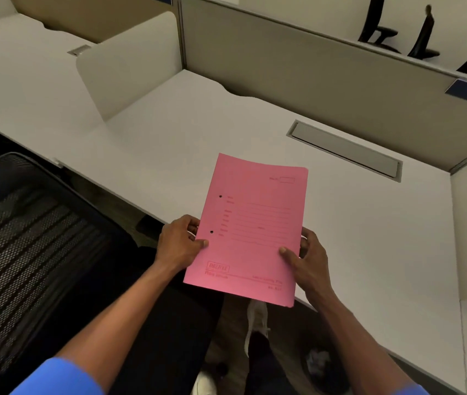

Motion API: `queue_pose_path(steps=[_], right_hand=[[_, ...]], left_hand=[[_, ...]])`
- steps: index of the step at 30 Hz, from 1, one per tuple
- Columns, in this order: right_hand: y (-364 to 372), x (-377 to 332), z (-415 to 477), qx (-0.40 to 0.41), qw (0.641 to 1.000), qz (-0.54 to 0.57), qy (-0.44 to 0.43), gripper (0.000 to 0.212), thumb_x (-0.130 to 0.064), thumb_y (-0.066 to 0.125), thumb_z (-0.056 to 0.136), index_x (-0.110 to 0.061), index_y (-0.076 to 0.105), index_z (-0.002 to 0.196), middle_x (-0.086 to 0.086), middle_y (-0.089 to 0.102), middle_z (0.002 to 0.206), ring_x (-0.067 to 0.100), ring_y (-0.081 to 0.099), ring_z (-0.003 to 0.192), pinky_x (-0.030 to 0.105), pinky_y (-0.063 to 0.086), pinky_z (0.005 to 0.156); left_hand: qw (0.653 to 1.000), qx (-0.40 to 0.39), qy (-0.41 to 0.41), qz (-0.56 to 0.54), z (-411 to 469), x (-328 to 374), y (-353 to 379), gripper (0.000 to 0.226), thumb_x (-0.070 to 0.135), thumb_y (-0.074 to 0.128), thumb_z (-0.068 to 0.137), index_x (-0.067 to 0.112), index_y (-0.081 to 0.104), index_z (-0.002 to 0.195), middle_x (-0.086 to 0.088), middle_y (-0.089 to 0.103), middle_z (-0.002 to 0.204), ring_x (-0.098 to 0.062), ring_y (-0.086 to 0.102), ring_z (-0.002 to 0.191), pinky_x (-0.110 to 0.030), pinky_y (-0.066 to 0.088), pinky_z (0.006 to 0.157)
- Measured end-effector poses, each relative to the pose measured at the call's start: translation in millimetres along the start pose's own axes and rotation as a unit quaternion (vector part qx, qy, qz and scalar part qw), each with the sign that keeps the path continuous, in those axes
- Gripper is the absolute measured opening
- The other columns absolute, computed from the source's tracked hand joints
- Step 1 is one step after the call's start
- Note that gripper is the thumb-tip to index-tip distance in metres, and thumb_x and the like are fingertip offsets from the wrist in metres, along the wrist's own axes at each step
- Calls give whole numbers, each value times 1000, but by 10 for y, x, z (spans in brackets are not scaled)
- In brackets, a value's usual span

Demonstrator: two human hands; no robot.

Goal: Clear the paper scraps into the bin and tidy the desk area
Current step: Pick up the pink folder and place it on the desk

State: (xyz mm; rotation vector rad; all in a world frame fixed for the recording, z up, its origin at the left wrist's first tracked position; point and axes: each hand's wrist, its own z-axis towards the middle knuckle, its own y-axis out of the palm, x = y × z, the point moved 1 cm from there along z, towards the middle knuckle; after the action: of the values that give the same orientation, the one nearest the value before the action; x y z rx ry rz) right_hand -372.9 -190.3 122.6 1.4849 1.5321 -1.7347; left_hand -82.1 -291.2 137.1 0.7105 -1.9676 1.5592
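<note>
With no scraps showing on the surface (369, 238), both hands, left (179, 243) and right (310, 258), each had a closed grip on the folder's (251, 226) side edges above its near edge, so tidying seemed nearly done.

The light is soft and even on the pale desk (369, 238). Under the desk it is dark. The pink folder (251, 229) looks clear, but its small print is blurry. Straight lines bend near the picture's edges and the far corners look fuzzy.
</note>
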Motion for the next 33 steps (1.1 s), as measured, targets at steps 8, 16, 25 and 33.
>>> queue_pose_path(steps=[8, 16, 25, 33], right_hand=[[-16, -83, 880, -65, 995, 67, -22, 49, -29, 68, 101, -35, 46, 144, -20, 68, 126, -3, 72, 104, 25, 62, 84], [-114, -40, 2224, -106, 993, 59, -3, 71, -6, 67, 96, -35, 41, 156, -13, 70, 130, 6, 71, 100, 27, 60, 81], [-152, -15, 3748, -126, 992, 4, -19, 83, -4, 74, 89, -30, 37, 160, -3, 71, 121, 17, 66, 83, 23, 56, 71], [-4, -22, 4836, -111, 994, -17, -13, 84, 2, 76, 85, -31, 42, 155, -1, 70, 121, 5, 67, 79, 15, 55, 68]], left_hand=[[999, 6, -16, 34, 865, 344, 122, 42, 24, 89, 84, 19, 70, 121, 5, 76, 111, -18, 73, 89, -43, 64, 88], [998, 14, -33, 50, 2119, 852, 368, 36, 20, 88, 80, 25, 71, 111, 9, 75, 103, -14, 71, 82, -41, 63, 85], [994, -4, -31, 106, 3570, 1367, 752, 38, 22, 87, 83, 24, 70, 117, 3, 78, 110, -25, 74, 95, -46, 63, 90], [990, -1, -39, 139, 4597, 1712, 1049, 37, 19, 80, 86, 19, 70, 122, -5, 76, 120, -35, 71, 110, -47, 59, 95]])
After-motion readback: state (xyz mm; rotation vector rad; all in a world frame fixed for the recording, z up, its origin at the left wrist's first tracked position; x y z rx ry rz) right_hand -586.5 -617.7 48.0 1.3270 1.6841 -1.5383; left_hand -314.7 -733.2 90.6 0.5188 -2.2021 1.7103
